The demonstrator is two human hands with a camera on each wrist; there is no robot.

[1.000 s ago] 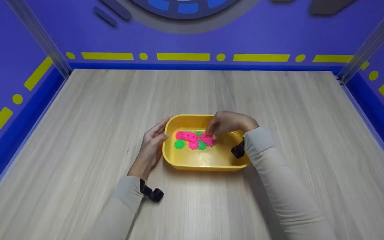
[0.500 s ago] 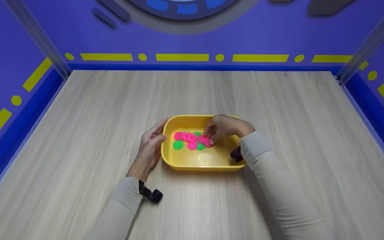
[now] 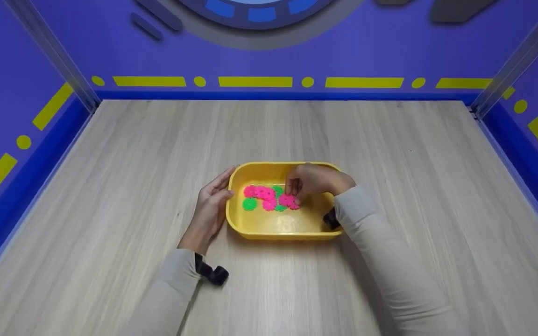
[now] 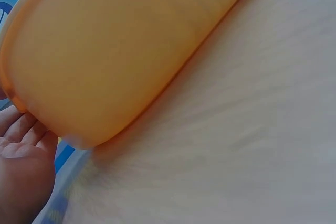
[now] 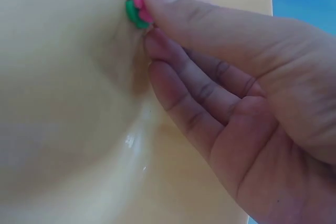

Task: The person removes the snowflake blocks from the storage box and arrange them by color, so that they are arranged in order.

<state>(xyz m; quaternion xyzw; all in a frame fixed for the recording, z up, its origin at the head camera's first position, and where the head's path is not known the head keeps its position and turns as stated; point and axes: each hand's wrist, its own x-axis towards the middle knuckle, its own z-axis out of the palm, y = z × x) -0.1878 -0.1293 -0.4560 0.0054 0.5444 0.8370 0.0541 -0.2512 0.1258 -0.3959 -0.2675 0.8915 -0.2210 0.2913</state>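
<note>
Two long, light-beige fabric sleeves [image 3: 394, 261] with creases are worn, and small black camera units [image 3: 219, 275] are fitted at the cuffs [image 3: 355, 206].

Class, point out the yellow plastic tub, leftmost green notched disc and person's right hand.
Yellow rectangular plastic tub [image 3: 283, 226]: head view, on its bare floor.
Leftmost green notched plastic disc [image 3: 249, 204]: head view, middle of its face.
Right hand [image 3: 316, 178]: head view, on its back.

Discs [image 3: 269, 204] lie in a tub [image 3: 283, 227] (table [image 3: 157, 149] beneath).
</note>
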